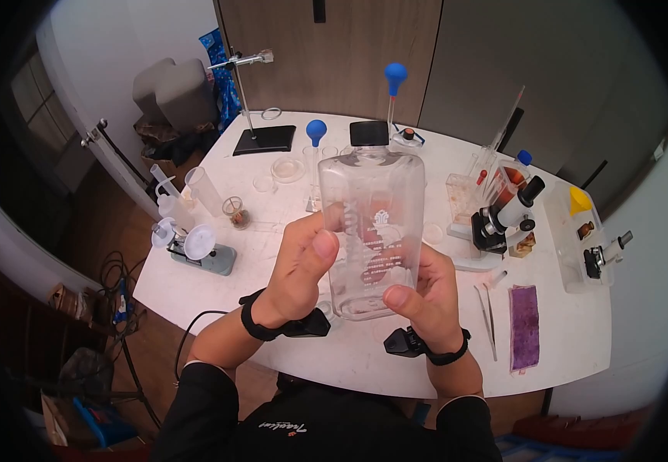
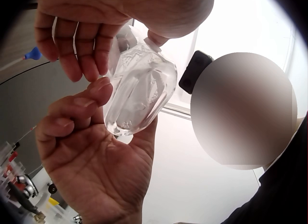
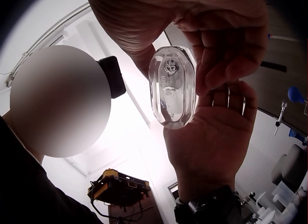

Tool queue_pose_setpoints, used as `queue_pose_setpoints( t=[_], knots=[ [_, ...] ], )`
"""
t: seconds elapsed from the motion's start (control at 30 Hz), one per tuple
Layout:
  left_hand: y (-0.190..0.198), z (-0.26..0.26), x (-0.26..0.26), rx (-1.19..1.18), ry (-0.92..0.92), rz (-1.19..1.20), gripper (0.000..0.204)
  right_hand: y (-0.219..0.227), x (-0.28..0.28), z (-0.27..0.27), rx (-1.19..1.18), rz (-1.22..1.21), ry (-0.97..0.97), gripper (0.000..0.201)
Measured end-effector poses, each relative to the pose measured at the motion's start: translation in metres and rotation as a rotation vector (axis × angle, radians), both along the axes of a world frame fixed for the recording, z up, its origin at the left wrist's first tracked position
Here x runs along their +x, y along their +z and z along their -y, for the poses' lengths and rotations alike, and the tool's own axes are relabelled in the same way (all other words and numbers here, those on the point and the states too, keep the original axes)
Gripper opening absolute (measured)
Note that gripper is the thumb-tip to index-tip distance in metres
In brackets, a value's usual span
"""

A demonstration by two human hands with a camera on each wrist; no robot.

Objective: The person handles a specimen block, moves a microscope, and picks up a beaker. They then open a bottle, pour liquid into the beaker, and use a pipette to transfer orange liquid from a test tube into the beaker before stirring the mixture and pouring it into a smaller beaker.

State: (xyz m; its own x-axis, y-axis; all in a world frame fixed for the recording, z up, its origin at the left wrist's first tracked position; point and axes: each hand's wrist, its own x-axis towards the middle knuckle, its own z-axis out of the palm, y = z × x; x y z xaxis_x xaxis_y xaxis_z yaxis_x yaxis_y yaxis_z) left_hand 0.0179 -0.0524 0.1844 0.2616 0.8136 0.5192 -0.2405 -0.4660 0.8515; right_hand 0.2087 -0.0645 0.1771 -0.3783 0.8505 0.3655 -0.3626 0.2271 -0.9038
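Both hands hold up a clear, flat glass bottle [image 1: 372, 231] with a black cap [image 1: 369, 133] and white printing. It stands nearly upright in front of the chest. My left hand [image 1: 302, 266] grips its left side, thumb on the front face. Lower down on the right, my right hand [image 1: 426, 296] holds it with the thumb near the base corner. The remaining fingers lie behind the bottle, partly seen through the glass. From below, the right wrist view shows the bottle's base [image 3: 172, 89] with raised marks, between the right hand [image 3: 226, 36] and the left hand [image 3: 211, 132].
On the white table [image 1: 272, 354] lie tweezers [image 1: 488, 319] and a purple cloth [image 1: 524, 327] at right. Behind them stand a microscope [image 1: 507, 219] and a clear bin [image 1: 573, 239]. A scale [image 1: 203, 254], a ring stand [image 1: 265, 138] and a blue-bulbed pipette [image 1: 315, 132] are at left.
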Motion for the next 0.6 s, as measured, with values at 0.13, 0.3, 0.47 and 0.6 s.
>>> queue_pose_setpoints(
  t=[0.13, 0.3, 0.47, 0.6],
  knots=[
    [0.0011, 0.0017, 0.0005, -0.022, 0.008, -0.005, 0.067, -0.0013, -0.0005, -0.0001, -0.004, 0.008, -0.002, 0.034],
    [-0.001, 0.0011, -0.0015, -0.026, 0.01, -0.011, 0.068, -0.0016, -0.0011, -0.0002, -0.006, 0.013, 0.006, 0.035],
    [-0.0011, 0.0009, -0.0016, -0.028, 0.014, -0.024, 0.069, -0.0014, -0.001, -0.0002, -0.013, 0.023, 0.009, 0.036],
    [-0.0009, 0.0, -0.0011, -0.025, 0.027, -0.034, 0.072, -0.0035, -0.002, -0.0011, 0.013, 0.026, -0.007, 0.036]
  ],
)
